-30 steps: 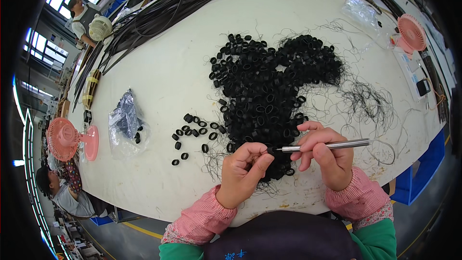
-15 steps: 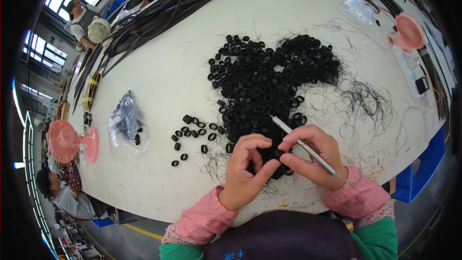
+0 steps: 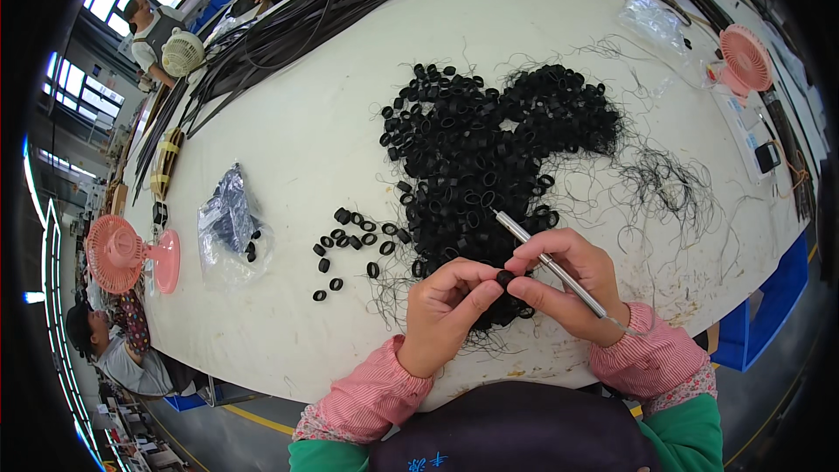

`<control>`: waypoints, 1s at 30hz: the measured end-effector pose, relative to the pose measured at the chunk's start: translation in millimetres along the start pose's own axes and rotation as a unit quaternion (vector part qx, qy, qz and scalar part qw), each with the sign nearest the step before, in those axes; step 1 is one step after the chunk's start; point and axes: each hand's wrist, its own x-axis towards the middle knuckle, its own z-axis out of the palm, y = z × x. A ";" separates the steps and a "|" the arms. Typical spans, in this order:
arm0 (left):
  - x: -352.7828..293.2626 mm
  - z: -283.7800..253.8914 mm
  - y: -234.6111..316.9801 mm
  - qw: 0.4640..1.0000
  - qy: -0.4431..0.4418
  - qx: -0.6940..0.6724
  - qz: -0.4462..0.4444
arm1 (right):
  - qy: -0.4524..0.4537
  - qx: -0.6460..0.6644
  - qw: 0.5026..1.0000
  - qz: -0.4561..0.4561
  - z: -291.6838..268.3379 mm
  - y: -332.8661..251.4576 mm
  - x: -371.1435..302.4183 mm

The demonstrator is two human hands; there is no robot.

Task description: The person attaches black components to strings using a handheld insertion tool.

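A small black ring (image 3: 505, 278) sits pinched between the fingertips of my left hand (image 3: 444, 308) and my right hand (image 3: 578, 287). My right hand also grips a slim silver pen-shaped tool (image 3: 559, 269), laid across the palm. Its thin tip points up and left over the pile, and a thin cord trails from its rear end. Beyond and beneath both hands spreads a large heap of black rings (image 3: 454, 153), with loose black threads around its edges. Several separate rings (image 3: 369, 227) lie left of the heap.
On the left are a clear plastic bag (image 3: 232, 227) with dark contents and a pink fan (image 3: 118, 253). Long black strips (image 3: 271, 39) cover the far left edge. Another pink fan (image 3: 745, 59) and a thread tangle (image 3: 669, 183) are at right. Other people work beyond the table.
My left hand has moved its fingertips to meet the right ones, and thumb and index finger have closed on the black ring. My right hand has barely moved.
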 end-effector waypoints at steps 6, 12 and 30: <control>-0.2 -2.0 0.5 0.998 0.009 -0.034 -0.051 | 0.004 0.033 0.999 0.025 0.3 1.1 -1.1; -0.6 -3.6 0.3 0.995 -0.004 -0.059 -0.086 | 0.010 -0.062 0.997 -0.053 -0.2 -2.2 -1.8; 1.8 -6.5 -1.8 0.982 0.027 -0.140 -0.120 | -0.021 -0.131 0.970 -0.202 -13.5 -13.1 0.9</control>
